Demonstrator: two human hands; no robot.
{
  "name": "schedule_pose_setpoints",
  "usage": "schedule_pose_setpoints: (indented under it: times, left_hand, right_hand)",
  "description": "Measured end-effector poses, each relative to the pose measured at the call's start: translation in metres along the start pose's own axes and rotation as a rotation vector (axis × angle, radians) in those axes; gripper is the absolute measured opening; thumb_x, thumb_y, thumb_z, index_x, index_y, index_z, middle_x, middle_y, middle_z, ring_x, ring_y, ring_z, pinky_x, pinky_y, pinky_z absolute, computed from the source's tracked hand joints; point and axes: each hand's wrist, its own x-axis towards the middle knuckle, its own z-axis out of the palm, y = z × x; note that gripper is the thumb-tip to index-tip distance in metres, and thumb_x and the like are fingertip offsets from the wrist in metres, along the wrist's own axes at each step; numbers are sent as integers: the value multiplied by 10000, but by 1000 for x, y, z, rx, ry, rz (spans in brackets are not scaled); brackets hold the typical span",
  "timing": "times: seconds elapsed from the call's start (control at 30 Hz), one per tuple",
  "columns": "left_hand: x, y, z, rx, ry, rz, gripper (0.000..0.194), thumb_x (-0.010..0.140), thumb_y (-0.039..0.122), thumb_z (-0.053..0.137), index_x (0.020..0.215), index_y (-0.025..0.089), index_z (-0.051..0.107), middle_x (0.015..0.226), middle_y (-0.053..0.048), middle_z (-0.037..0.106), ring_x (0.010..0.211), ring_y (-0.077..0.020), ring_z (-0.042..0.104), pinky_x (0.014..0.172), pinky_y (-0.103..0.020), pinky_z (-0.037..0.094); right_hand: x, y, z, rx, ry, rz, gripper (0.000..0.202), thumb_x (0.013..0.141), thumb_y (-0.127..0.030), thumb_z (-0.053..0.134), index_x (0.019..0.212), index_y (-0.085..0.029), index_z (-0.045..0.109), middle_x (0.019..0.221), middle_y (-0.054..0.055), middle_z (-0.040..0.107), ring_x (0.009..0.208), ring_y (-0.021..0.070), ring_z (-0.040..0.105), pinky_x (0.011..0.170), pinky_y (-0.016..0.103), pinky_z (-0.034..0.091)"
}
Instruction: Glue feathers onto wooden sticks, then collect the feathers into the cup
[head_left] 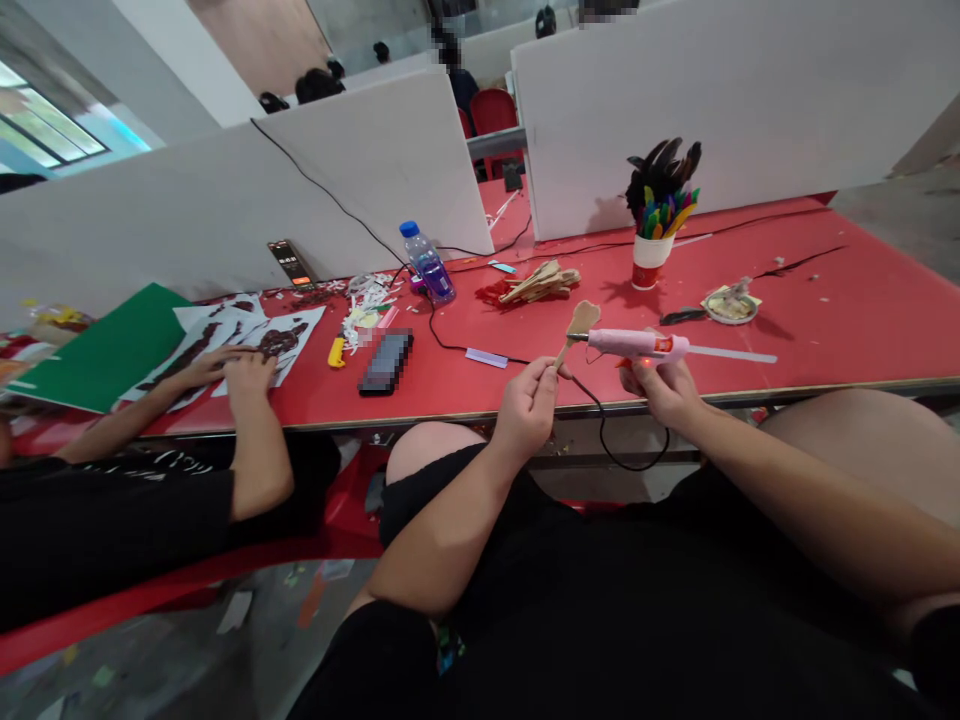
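Note:
My left hand [527, 408] pinches the handle of a small wooden spoon-like piece [583, 320], whose wide end points up and away. In my right hand [666, 390] is a pink glue gun [634, 345] with a small red light glowing on it. The gun's metal tip points left and appears to touch or overlap the wooden piece just below its wide end. A clear glue stick [735, 354] sticks out of the gun's rear, and a black cord hangs in a loop below it.
On the red table [862, 300] are wooden pieces [544, 283], a cup of feathers [651, 260], a small dish [731, 304], a bottle [429, 265], a phone [386, 362] and a yellow cutter [337, 352]. At left, a person's hands [247, 370] rest on dark-patterned paper.

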Motion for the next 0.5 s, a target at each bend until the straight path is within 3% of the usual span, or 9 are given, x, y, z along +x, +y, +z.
schedule_pose_setpoints:
  times: [0.17, 0.3, 0.4, 0.5]
  left_hand:
    - [3, 5, -8, 75, -3, 15, 480, 1145, 644, 544, 1085, 198, 710, 626, 67, 345, 539, -119, 286, 541, -277, 221]
    - [11, 9, -18, 181, 33, 16, 469, 1146, 614, 556, 1037, 188, 719, 641, 51, 380, 569, -127, 329, 563, -272, 255]
    - [15, 13, -23, 216, 63, 29, 445, 1151, 581, 554, 1023, 189, 721, 662, 39, 416, 586, -131, 350, 578, -270, 273]
    - [15, 15, -24, 228, 65, 27, 430, 1144, 574, 573, 1014, 191, 720, 655, 40, 415, 579, -132, 346, 578, -273, 269]
  right_hand:
    - [6, -20, -6, 76, -75, 32, 592, 1008, -769, 724, 824, -261, 481, 598, -70, 369, 511, 115, 327, 494, 291, 267]
    - [15, -42, -31, 158, -190, 177, 594, 931, -755, 815, 813, -250, 526, 601, -80, 341, 481, 93, 258, 448, 270, 159]
    - [17, -53, -45, 214, -162, 204, 574, 920, -757, 807, 826, -250, 556, 608, -77, 331, 471, 92, 221, 428, 272, 111]
    - [13, -55, -44, 222, -114, 172, 580, 935, -777, 777, 822, -256, 546, 594, -78, 328, 458, 95, 219, 413, 279, 129]
